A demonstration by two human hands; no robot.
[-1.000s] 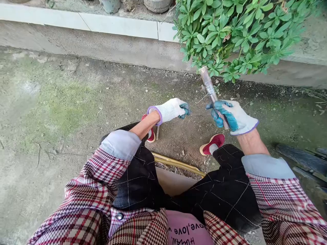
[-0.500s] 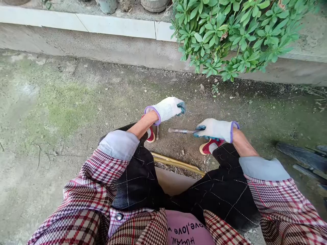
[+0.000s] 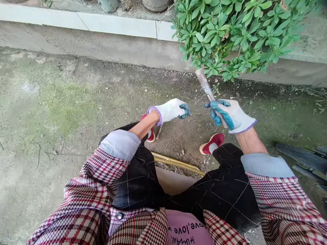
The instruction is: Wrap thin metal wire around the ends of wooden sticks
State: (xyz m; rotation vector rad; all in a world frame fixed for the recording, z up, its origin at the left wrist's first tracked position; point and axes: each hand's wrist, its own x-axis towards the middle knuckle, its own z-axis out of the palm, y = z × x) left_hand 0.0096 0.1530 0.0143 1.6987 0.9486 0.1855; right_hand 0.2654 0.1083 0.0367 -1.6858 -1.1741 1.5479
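Observation:
Both my hands wear white knit gloves with blue-green coated palms and purple cuffs. My right hand (image 3: 231,114) is closed round a brown stick-like tool (image 3: 204,83), bound with wire near its upper end. The tool tilts up and left toward the shrub. My left hand (image 3: 173,110) is above the ground near my left shoe, its fingers curled in; what they hold, if anything, is hidden. A short stick-like piece (image 3: 158,131) shows below the left cuff, by the shoe. I cannot tell whether it is linked to that hand.
A green shrub (image 3: 237,37) overhangs a low wall (image 3: 102,42) with white edging tiles and pots on top. A yellow bamboo-like strip (image 3: 178,164) lies between my legs, beside dry plant bits. Dark slats (image 3: 301,156) stand at the right. Mossy soil (image 3: 68,105) spreads left.
My right hand has risen slightly and turned, swinging the tool from pointing left to pointing up toward the shrub. My left hand has shifted a little right. The short piece below it has tilted.

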